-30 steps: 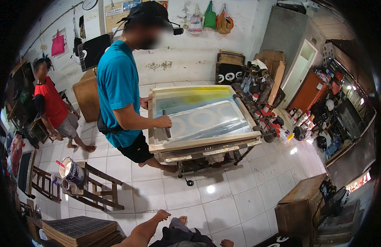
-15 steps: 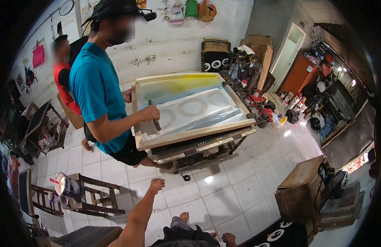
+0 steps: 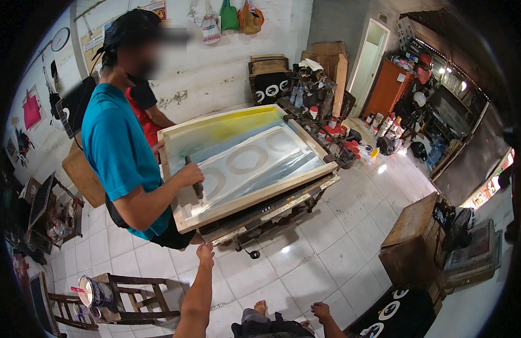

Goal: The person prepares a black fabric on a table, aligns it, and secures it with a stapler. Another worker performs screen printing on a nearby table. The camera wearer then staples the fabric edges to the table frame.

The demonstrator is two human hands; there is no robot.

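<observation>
My left hand [image 3: 205,253] reaches forward to the near left corner of a worktable [image 3: 277,208]. Its fingers look loosely apart, and no object shows in them; whether they touch the table edge I cannot tell. Low in front of my body, my right hand [image 3: 321,310] hangs with bent, parted fingers and holds nothing. Over the table a large wooden-framed printing screen [image 3: 246,217] lies slightly tilted, with pale rings on its mesh. A co-worker in a blue shirt [image 3: 117,135] stands at its left, one hand on a dark-handled squeegee [image 3: 195,179].
Behind the screen stands another person in a red and black top [image 3: 150,115]. A wooden rack [image 3: 139,293] carries a bucket [image 3: 95,293] at lower left. Cardboard boxes [image 3: 410,242] and black printed cloth [image 3: 393,312] are at right. Paint containers [image 3: 387,125] crowd the far floor.
My left hand has come up close to the table corner, and my right hand has come further into view. The co-worker in red has moved right, behind the one in blue. My view has shifted.
</observation>
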